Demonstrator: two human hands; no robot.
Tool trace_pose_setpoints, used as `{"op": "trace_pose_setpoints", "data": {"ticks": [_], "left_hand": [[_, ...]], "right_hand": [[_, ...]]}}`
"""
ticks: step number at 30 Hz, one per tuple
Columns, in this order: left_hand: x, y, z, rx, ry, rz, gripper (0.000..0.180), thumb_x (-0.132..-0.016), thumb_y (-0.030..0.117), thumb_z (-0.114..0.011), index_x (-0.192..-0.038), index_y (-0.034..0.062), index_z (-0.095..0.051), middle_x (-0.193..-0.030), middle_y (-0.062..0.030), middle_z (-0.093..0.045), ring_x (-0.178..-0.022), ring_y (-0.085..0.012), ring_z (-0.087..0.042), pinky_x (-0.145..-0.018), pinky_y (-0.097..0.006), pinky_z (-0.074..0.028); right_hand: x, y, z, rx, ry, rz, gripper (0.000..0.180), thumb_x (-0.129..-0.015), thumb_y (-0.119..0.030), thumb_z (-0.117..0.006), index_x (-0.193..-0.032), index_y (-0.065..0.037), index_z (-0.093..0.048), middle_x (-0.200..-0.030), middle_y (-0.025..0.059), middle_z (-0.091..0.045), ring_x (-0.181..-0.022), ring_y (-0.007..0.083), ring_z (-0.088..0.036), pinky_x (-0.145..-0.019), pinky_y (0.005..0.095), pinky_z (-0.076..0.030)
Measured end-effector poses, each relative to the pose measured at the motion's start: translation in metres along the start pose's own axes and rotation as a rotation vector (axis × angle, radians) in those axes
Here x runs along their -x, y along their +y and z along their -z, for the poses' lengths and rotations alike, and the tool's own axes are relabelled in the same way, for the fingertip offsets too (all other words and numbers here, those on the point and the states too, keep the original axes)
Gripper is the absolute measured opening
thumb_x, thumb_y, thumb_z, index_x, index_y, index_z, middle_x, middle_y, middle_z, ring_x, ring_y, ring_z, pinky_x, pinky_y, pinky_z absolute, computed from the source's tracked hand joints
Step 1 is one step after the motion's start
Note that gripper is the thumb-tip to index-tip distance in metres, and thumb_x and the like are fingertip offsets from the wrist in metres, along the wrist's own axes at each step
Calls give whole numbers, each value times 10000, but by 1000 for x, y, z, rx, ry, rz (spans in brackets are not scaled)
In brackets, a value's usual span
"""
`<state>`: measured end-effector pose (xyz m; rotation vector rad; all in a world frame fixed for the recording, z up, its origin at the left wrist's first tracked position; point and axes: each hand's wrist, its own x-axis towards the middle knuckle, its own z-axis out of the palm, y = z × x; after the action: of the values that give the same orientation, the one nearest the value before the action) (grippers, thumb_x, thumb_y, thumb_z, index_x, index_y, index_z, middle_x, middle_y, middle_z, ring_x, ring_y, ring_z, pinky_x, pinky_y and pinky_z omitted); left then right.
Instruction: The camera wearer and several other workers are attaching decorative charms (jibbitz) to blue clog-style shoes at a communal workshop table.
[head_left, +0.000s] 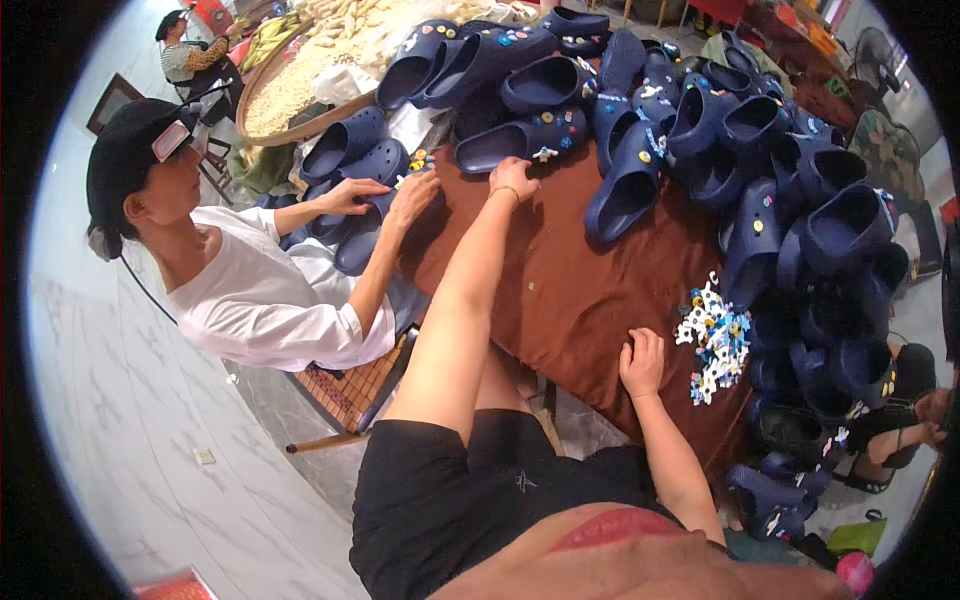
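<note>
My left hand (515,180) reaches far across the brown cloth, its fingers bent against the near edge of a navy foam clog (490,150). Colourful charms, one a white figure, dot that clog's upper. Palm down on the cloth near the table's front edge, my right hand (641,362) is open with nothing in it. Just right of it lies a heap of small white, blue and yellow shoe charms (714,340). At the left, a seated co-worker (270,270) has both hands on another navy clog (383,162) with charms on it.
Navy clogs (735,120) are piled along the table's far and right sides. Behind them at the left is a round basket (300,130) of pale kernels and cobs. A woven stool seat (350,385) stands by the co-worker. Other people sit in the background and at the right edge.
</note>
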<state>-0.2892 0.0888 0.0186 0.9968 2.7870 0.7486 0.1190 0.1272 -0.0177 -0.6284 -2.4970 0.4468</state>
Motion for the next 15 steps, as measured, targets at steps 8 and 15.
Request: {"op": "trace_pose_setpoints", "data": {"ticks": [8,15], "left_hand": [[54,33,-7,97,306,-248,158,-654,79,-588,-807,63,-553,-874,-128,-541,-876,-289,-512,-749,-366,-425],[154,54,20,512,449,-184,209,-646,53,-611,-810,21,-486,-772,-122,-545,-741,-250,-548,-688,-324,-438]], "right_hand": [[-11,3,-1,16,14,8,211,-718,-92,-542,-918,-27,-520,-962,128,-493,-888,312,-462,-776,388,-395],[-4,2,-2,24,49,58,228,-710,-97,-551,-925,-27,-519,-968,134,-491,-900,311,-460,-773,388,-398]]}}
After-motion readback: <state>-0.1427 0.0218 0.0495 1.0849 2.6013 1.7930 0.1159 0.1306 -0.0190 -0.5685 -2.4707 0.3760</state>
